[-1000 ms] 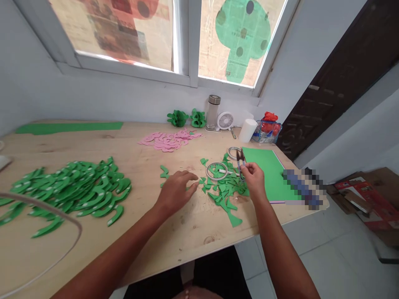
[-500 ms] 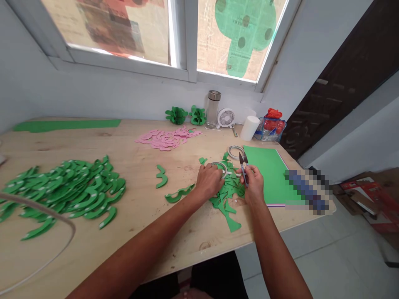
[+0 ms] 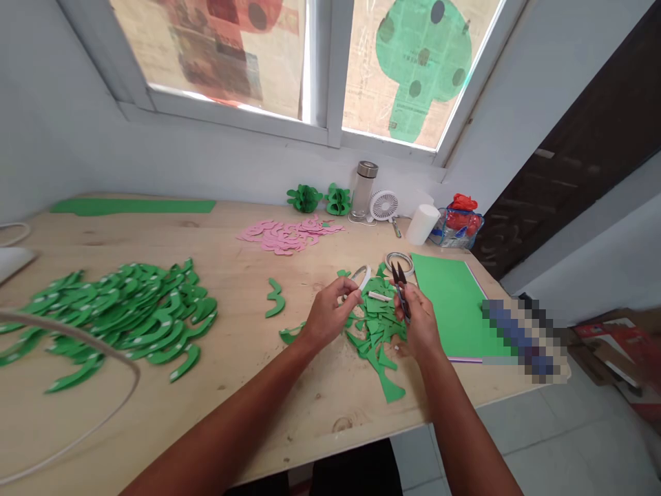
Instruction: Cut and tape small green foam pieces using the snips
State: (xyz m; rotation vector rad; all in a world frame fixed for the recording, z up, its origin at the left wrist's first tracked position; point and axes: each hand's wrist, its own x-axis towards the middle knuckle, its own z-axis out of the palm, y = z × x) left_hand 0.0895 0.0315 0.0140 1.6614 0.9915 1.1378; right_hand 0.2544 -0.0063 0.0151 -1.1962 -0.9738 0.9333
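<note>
My left hand grips a white tape roll, raised on edge over the green paper scraps. In my right hand are small dark-bladed scissors, their blades pointing up and slightly apart. A short white strip reaches toward the fingers of my right hand; its far end is hidden there. Another tape roll lies flat just behind the scissors. Left of my left hand lie a wavy green cutout and a second green piece, partly covered by my wrist.
A large pile of green cutouts is at the left, near a cable. Pink cutouts lie at the back. Green sheets are at the right. A bottle, fan and white roll line the wall.
My left hand has drawn back to the left and tilted the tape roll up on edge. The white strip between the hands now looks separate from the roll. The whole view has shifted.
</note>
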